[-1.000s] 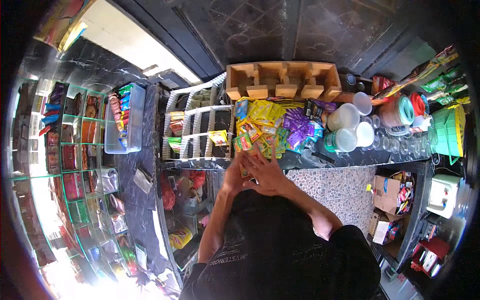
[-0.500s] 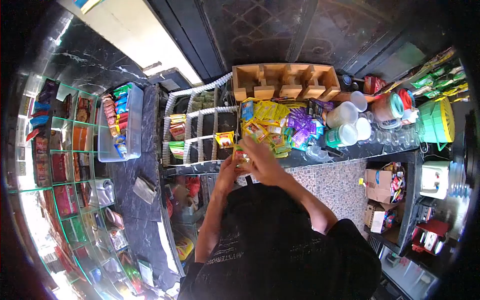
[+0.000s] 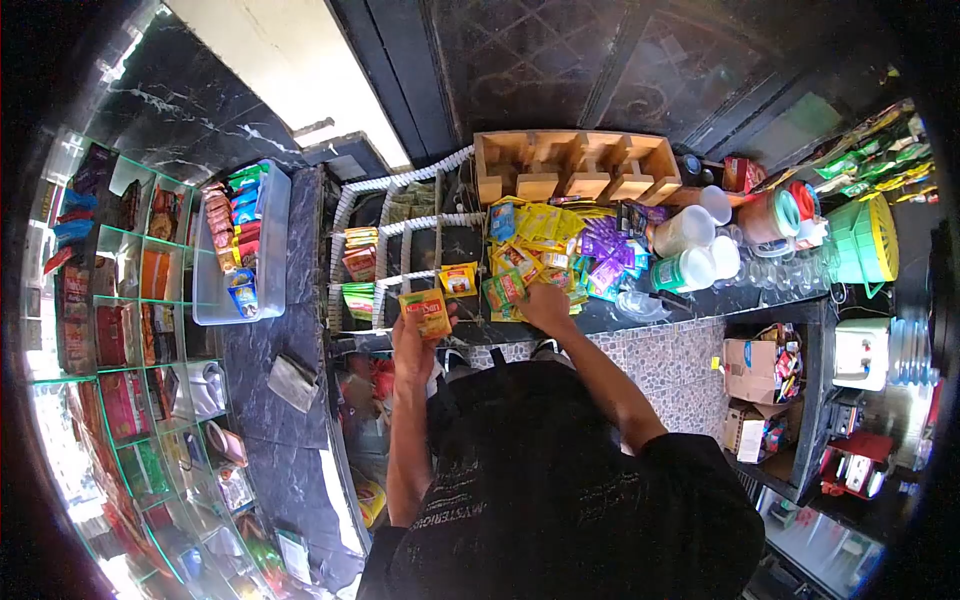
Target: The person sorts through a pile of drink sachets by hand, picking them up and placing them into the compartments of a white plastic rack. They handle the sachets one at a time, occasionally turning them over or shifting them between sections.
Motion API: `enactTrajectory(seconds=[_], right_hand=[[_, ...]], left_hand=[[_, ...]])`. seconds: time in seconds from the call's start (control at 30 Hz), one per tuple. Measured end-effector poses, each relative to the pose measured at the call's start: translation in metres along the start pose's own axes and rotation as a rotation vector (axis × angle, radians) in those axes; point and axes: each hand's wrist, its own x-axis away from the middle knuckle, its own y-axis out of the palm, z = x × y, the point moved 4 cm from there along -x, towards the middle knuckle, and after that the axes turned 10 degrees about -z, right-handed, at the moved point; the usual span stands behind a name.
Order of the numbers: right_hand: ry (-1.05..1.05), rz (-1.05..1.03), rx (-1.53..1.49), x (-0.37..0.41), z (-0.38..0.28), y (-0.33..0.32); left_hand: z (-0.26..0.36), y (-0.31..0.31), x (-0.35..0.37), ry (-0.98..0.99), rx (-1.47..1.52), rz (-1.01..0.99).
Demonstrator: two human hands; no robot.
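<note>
Head view: only the one, looking down past my black shirt at the counter [image 3: 285,300].
Left hand [image 3: 408,345]: up in front of the rack [image 3: 390,245], fingers clamped on an orange sachet [image 3: 427,312].
Orange sachet: off the counter, in the air just below the rack's near row, printed side facing me, left of the pile [image 3: 555,240].
Right hand [image 3: 547,305]: down at the near edge of the pile, fingertips right at a green sachet [image 3: 504,289]. Honestly can't tell if I'm pinching it or just resting there.
Pile: loose yellow, green and purple packets, spread between the rack and the jars [image 3: 690,250].
Rack: white, a few packets sitting in its slots.
Box [image 3: 575,165]: wooden, compartments, right behind the pile.
Bin [image 3: 262,240]: clear plastic, left of the rack, snack packs inside.
</note>
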Motion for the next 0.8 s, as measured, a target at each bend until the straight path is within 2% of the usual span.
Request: enactTrajectory(seconds=[0.07, 0.13, 0.2, 0.23, 0.3, 0.33, 0.4, 0.43, 0.5, 0.57, 0.6, 0.63, 0.67, 0.8], right_hand=[[0.035, -0.016, -0.084, -0.008, 0.004, 0.007], [0.061, -0.039, -0.162, -0.008, 0.008, 0.009], [-0.038, -0.025, -0.379, -0.011, 0.009, 0.003], [-0.049, -0.031, -0.374, -0.007, 0.005, -0.005], [-0.151, 0.024, -0.655, -0.001, 0.001, -0.026], [-0.215, 0.07, -0.621, -0.006, -0.003, -0.031], [-0.276, 0.019, -0.735, 0.001, -0.012, -0.051], [-0.334, -0.026, -0.85, 0.01, -0.022, -0.068], [-0.319, -0.056, -0.894, 0.023, -0.04, -0.086], [-0.387, -0.092, -1.105, 0.037, -0.056, -0.099], [-0.386, -0.092, -1.105, 0.039, -0.06, -0.097], [-0.46, 0.011, -1.056, 0.043, -0.063, -0.099], [-0.533, 0.112, -1.004, 0.047, -0.065, -0.102], [-0.526, 0.209, -0.78, 0.061, -0.067, -0.117]], left_hand=[[-0.003, 0.011, -0.001, -0.034, 0.219, 0.024], [-0.002, 0.019, 0.001, -0.023, 0.205, 0.062], [0.006, 0.023, 0.001, 0.004, 0.192, 0.11], [0.009, 0.026, 0.0, -0.023, 0.128, 0.081], [0.011, 0.026, -0.005, -0.047, 0.067, 0.059], [0.005, 0.024, -0.012, -0.086, 0.058, -0.001], [-0.006, 0.021, -0.019, -0.11, 0.035, -0.124], [-0.01, 0.022, -0.022, -0.11, 0.034, -0.119], [-0.021, 0.03, -0.027, -0.217, -0.1, -0.185], [-0.025, 0.047, -0.025, -0.231, -0.116, -0.21], [-0.017, 0.068, -0.018, -0.271, 0.001, -0.239], [-0.01, 0.082, -0.013, -0.311, 0.119, -0.267], [-0.007, 0.09, -0.012, -0.337, 0.137, -0.376], [-0.012, 0.092, -0.013, -0.327, -0.075, -0.326]])
